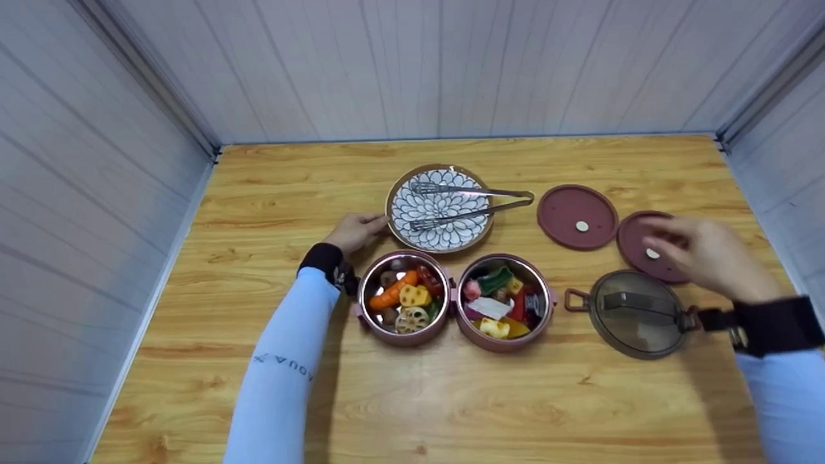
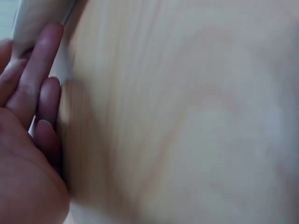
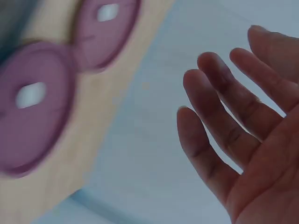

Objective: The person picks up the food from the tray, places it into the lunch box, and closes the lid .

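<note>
My left hand [image 1: 356, 231] is at the left rim of a plate [image 1: 440, 240] with a brown edge and white petal pattern, pinching it between thumb and fingers. In the left wrist view the fingers [image 2: 42, 60] meet the plate's side, low over the wood. Metal tongs [image 1: 509, 192] lie across the plate, their bend past its right rim. My right hand [image 1: 715, 254] is in the air with nothing in it, blurred, above the right-hand maroon lid [image 1: 635, 241]. In the right wrist view its fingers [image 3: 222, 112] are spread and slightly bent.
Two maroon pots, a left pot [image 1: 405, 338] and a right pot [image 1: 503, 345], hold toy food in front of the plate. A second maroon lid [image 1: 567, 209] lies beside the first. Right of the pots is a glass-lidded pan [image 1: 635, 332]. Pale walls [image 1: 412, 71] bound the wooden table [image 1: 412, 399].
</note>
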Available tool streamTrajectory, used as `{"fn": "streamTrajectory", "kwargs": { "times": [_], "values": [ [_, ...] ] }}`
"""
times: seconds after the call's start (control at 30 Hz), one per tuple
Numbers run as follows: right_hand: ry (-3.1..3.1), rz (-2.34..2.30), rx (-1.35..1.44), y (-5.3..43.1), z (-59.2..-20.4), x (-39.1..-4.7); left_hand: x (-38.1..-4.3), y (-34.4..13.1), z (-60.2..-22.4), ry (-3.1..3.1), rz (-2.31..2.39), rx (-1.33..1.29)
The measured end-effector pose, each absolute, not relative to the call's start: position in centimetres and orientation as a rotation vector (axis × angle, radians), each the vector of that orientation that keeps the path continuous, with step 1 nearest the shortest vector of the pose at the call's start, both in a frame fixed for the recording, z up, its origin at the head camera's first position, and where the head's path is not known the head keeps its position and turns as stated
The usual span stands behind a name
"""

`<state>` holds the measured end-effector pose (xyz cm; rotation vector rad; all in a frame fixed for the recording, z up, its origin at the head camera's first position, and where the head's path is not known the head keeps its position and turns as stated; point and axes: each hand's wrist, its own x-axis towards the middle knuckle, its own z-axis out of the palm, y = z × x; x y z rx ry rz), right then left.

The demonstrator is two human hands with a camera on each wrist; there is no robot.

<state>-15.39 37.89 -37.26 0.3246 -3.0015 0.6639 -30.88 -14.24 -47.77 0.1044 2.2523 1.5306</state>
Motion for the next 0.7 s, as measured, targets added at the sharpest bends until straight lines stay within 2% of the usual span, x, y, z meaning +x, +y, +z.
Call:
{"fn": "streamTrajectory", "kwargs": {
  "times": [0.2,0.33,0.5,0.7],
  "values": [
    [-2.952,0.652,0.086,43.2,-41.7,-12.6,-29.1,-15.3,-46.4,2.158,1.524,0.114],
    [-3.022,0.698,-0.193,46.0,-43.4,-13.3,-27.1,-16.8,-44.6,2.164,1.483,0.113],
    [-3.151,0.805,-0.469,48.3,-44.7,-14.0,-25.1,-19.4,-45.1,2.214,1.540,0.076],
    [-3.202,0.844,-0.582,49.7,-44.7,-14.2,-21.5,-21.5,-44.9,2.386,1.558,0.152]
  ]
}}
